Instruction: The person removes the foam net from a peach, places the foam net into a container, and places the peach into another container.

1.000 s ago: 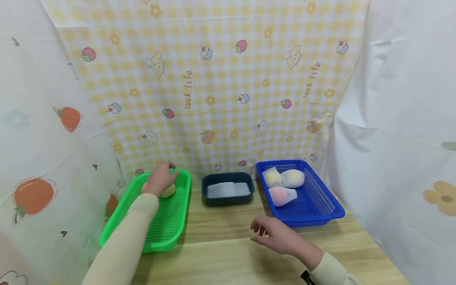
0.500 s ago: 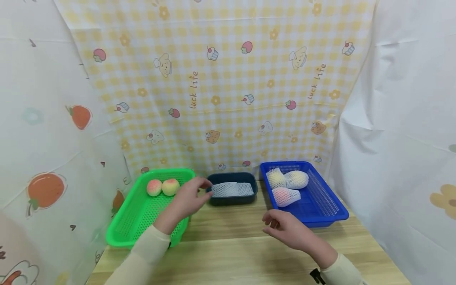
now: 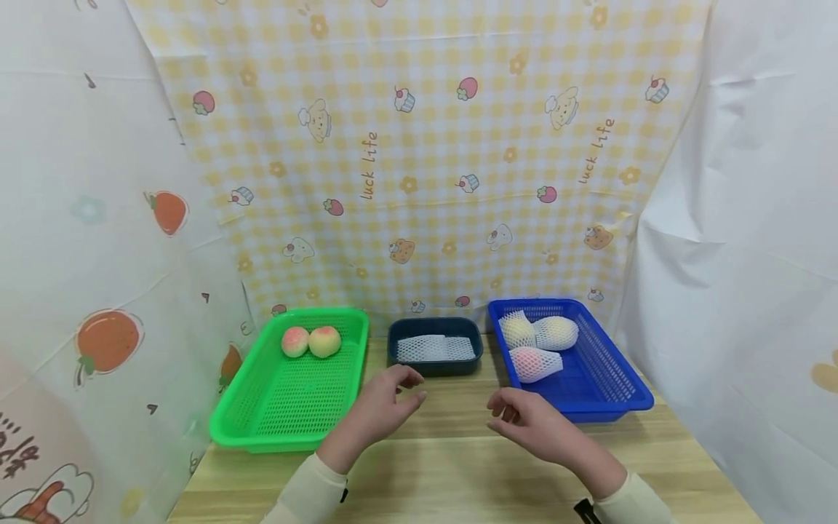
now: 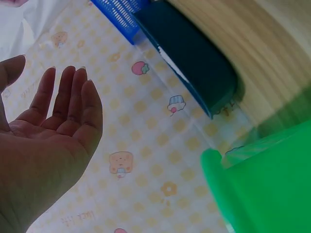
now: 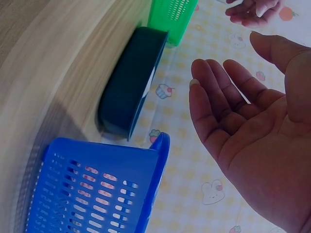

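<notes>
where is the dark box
In the head view, the dark box sits by the patterned cloth, between the green basket on the left and blue basket on the right.

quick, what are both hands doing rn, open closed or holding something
Left hand: open, palm bare, holding nothing.
Right hand: open, fingers loosely curled, holding nothing.

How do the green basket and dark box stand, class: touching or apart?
Apart: the head view shows wooden tabletop between the green basket and dark box.
</notes>
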`<state>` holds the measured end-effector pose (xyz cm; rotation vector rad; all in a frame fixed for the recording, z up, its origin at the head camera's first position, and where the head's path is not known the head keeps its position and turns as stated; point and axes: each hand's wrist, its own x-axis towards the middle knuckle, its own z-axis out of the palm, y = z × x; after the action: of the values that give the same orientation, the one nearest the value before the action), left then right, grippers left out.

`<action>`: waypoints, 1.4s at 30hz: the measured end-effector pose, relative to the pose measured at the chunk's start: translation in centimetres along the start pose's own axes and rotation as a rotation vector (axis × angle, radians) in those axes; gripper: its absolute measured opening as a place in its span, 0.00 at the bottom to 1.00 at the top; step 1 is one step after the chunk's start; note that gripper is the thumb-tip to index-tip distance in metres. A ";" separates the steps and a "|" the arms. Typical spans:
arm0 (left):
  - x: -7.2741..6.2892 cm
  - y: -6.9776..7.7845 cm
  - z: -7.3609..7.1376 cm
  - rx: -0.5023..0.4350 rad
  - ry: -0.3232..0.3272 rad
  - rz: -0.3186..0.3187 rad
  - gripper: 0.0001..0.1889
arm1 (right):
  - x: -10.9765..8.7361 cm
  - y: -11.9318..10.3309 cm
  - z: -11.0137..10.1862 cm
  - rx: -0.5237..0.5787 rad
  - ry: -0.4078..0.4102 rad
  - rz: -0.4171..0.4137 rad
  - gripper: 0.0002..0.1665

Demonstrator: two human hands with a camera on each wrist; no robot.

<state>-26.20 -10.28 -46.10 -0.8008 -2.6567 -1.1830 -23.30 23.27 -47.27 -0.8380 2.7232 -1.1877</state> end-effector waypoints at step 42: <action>7.0 5.0 9.0 -0.010 -0.095 0.157 0.10 | -4.4 3.0 -6.1 -0.130 0.266 0.137 0.10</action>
<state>-28.66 1.93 -46.79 -1.0710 -2.6061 -1.1469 -22.48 31.19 -45.82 -0.5250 3.0406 -1.1813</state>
